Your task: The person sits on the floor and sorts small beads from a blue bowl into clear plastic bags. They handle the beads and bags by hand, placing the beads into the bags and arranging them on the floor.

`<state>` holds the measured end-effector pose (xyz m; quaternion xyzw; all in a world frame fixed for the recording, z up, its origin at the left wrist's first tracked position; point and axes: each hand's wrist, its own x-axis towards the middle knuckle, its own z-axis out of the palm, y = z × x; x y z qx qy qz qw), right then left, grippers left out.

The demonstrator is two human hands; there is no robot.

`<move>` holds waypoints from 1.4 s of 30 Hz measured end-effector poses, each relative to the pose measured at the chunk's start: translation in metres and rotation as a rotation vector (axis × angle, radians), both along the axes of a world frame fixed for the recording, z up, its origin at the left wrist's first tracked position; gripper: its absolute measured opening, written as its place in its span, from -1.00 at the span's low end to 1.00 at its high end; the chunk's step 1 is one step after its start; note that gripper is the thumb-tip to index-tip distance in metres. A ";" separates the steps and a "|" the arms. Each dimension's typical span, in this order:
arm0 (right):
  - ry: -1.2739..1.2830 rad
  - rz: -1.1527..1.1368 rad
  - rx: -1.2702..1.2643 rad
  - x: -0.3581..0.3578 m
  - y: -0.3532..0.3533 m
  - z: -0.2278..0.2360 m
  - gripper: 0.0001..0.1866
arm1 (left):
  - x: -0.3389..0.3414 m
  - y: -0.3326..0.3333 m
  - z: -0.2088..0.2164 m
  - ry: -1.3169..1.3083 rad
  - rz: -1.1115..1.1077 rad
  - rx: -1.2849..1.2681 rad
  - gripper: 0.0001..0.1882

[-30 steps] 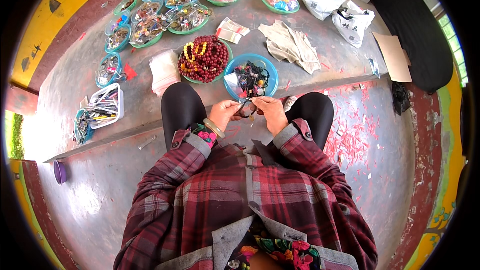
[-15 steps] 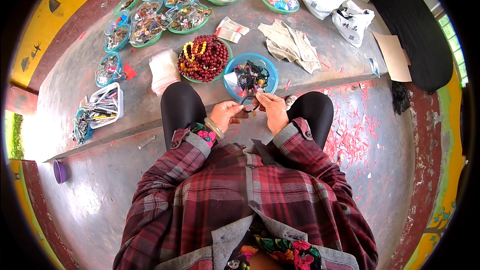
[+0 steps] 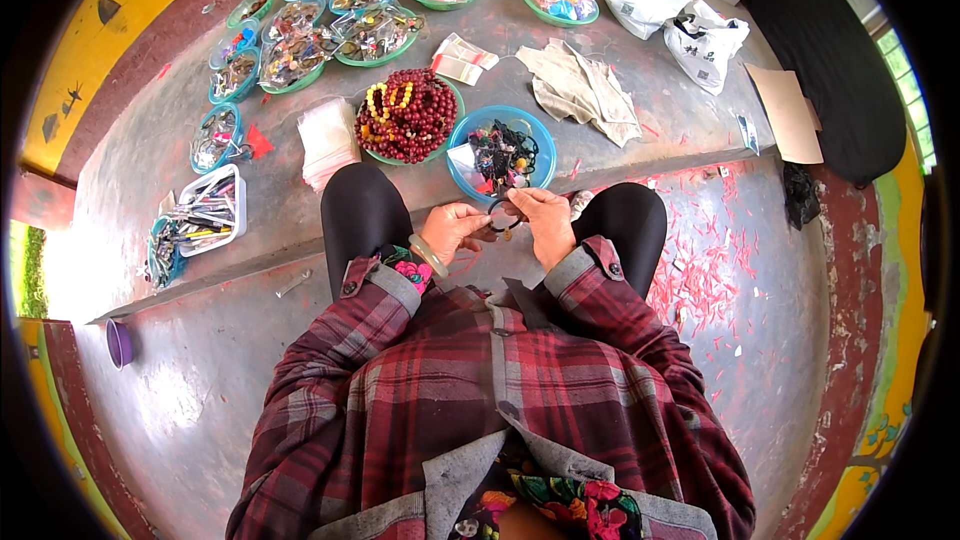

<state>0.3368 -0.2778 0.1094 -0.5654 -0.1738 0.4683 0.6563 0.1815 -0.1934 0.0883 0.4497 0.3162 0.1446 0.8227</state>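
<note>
Between my knees, a thin black bracelet (image 3: 495, 210) with a small gold charm (image 3: 507, 235) is stretched into a loop. My left hand (image 3: 452, 230), with a pale bangle on its wrist, pinches the loop's left side. On the other side my right hand (image 3: 545, 223) is closed on the same bracelet between thumb and fingers. Just beyond both hands stands a blue basin (image 3: 547, 136) holding a tangle of dark cords and small coloured pieces. To its left, a green basin (image 3: 456, 97) is heaped with dark red bead strings (image 3: 420, 120) and a yellow strand.
A stack of clear bags (image 3: 328, 145) lies left of the beads, and a beige cloth (image 3: 580, 90) right of the blue basin. Several basins of trinkets fill the far left. A white tray of pens (image 3: 240, 202) stands near the ledge's edge. Red scraps (image 3: 705, 270) litter the floor at right.
The bracelet's loop has opened out and shifted slightly down and right between my fingers. Both hands have moved only a little and keep their hold.
</note>
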 end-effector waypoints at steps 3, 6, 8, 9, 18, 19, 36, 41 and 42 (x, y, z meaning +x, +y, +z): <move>0.003 -0.011 -0.007 0.000 0.001 -0.001 -0.82 | 0.001 -0.003 0.010 0.002 -0.025 -0.029 -0.81; 0.009 0.009 0.008 -0.002 0.000 0.004 -0.83 | 0.001 -0.005 0.010 0.013 -0.062 -0.006 -0.79; 0.019 0.014 0.013 -0.004 -0.001 0.007 -0.83 | 0.000 -0.003 0.008 0.014 -0.090 0.011 -0.78; 0.004 0.013 0.013 -0.004 -0.002 0.007 -0.83 | 0.000 -0.003 0.007 0.019 -0.091 0.032 -0.78; -0.005 -0.010 -0.014 -0.007 -0.003 0.004 -0.82 | -0.001 -0.002 0.004 0.031 -0.120 0.183 -0.76; -0.019 0.002 -0.032 -0.005 0.000 0.005 -0.82 | -0.001 -0.001 0.002 0.028 -0.106 0.186 -0.76; -0.055 -0.052 -0.094 0.000 -0.001 0.013 -0.74 | -0.009 0.013 0.016 -0.050 0.102 0.107 -0.77; -0.128 0.159 -0.097 -0.006 0.005 0.012 -0.69 | -0.019 0.053 0.032 0.060 0.413 0.089 -0.80; -0.118 0.185 -0.128 -0.010 0.008 0.015 -0.69 | -0.021 0.068 0.032 0.078 0.452 0.100 -0.81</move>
